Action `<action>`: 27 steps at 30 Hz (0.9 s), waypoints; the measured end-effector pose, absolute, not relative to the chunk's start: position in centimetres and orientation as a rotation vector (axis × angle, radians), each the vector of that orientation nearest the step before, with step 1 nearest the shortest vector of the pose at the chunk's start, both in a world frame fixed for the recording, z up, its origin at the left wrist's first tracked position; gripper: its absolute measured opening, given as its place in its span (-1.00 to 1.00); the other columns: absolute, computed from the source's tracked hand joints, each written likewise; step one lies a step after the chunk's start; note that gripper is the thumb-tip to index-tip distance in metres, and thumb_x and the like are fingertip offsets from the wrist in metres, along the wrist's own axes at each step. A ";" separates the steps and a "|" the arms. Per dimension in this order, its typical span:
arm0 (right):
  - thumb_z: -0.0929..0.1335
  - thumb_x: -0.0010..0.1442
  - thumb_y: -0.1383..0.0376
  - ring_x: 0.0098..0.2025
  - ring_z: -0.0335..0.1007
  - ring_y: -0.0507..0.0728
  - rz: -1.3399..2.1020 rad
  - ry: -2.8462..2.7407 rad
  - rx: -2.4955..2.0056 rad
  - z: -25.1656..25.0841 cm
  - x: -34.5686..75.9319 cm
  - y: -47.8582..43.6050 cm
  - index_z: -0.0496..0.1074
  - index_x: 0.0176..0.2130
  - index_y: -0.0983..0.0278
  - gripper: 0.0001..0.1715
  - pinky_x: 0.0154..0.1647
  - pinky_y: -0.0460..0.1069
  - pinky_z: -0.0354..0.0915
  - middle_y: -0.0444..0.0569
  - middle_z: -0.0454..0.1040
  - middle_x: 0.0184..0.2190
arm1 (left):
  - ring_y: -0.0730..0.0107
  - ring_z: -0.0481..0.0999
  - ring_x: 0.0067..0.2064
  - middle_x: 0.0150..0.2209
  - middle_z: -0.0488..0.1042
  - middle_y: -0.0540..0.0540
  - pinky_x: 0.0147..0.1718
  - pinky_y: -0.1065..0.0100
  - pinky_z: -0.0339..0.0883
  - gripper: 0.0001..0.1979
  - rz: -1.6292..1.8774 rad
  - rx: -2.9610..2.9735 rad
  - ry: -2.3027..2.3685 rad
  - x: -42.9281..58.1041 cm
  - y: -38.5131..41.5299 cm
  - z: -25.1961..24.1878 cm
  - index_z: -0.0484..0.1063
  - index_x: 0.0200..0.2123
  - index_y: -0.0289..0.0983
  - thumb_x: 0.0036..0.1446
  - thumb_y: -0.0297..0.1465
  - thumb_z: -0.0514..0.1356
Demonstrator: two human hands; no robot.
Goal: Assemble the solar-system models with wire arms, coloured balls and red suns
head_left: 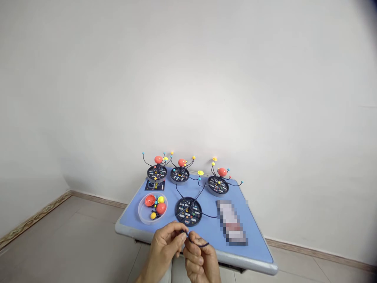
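A thin black curved rod (204,245) is pinched between my two hands in front of the table's near edge. My left hand (166,247) has thumb and forefinger closed at the rod's left end, where a small part is mostly hidden. Farther along, my right hand (200,257) grips the same rod, its tip sticking out to the right. Just beyond my hands lies a round black solar-system base (188,220) printed with coloured planets. Several similar curved rods rise and spread from its centre, without balls on them.
A clear round tray (140,212) with red, yellow and blue pieces sits at the left of the blue table (132,223). Three solar-system models (157,173), (180,175), (218,185) with red balls stand along the back. A pixelated flat object (231,222) lies right.
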State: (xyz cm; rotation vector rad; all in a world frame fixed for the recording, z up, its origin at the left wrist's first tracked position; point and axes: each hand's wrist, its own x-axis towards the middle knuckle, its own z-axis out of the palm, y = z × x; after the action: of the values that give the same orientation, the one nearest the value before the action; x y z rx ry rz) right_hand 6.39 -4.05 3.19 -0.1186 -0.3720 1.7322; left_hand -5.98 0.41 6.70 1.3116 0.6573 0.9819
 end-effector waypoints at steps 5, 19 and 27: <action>0.52 0.01 0.35 -0.68 -0.22 -0.17 1.714 -0.363 -0.133 3.6 6.3 -4.2 0.54 -0.41 0.35 -0.88 -0.79 -0.31 -0.10 -0.28 0.19 -0.65 | 0.57 0.24 -0.57 -0.54 0.33 0.03 -0.61 0.55 0.18 -0.81 1.079 1.418 0.693 -5.8 0.3 7.2 0.53 -0.48 -0.30 0.04 -0.28 0.29; 0.62 -0.13 0.10 -0.67 0.16 -0.11 1.178 -0.396 -0.587 3.5 4.2 -3.8 0.62 -0.34 0.30 -0.60 -0.65 -0.20 0.12 -0.18 0.39 -0.68 | 0.55 0.31 -0.62 -0.58 0.39 0.03 -0.65 0.57 0.27 -0.86 1.347 1.533 0.728 -5.2 0.1 6.2 0.62 -0.41 -0.25 0.08 -0.33 0.27; 0.55 -0.02 0.01 -0.61 0.24 -0.06 0.889 -0.506 -0.828 4.7 4.8 -4.9 0.53 -0.34 0.29 -0.57 -0.64 -0.16 0.17 -0.14 0.48 -0.53 | 0.51 0.43 -0.58 -0.47 0.45 -0.01 -0.59 0.50 0.41 -0.78 1.213 1.376 0.537 -5.9 -0.2 6.2 0.61 -0.27 -0.26 0.10 -0.24 0.33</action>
State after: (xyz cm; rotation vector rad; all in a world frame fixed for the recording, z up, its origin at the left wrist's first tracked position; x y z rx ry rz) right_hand 4.75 -4.87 4.70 -0.8282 -0.5061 0.8886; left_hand -5.93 -0.18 6.22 1.3763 0.5370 1.2132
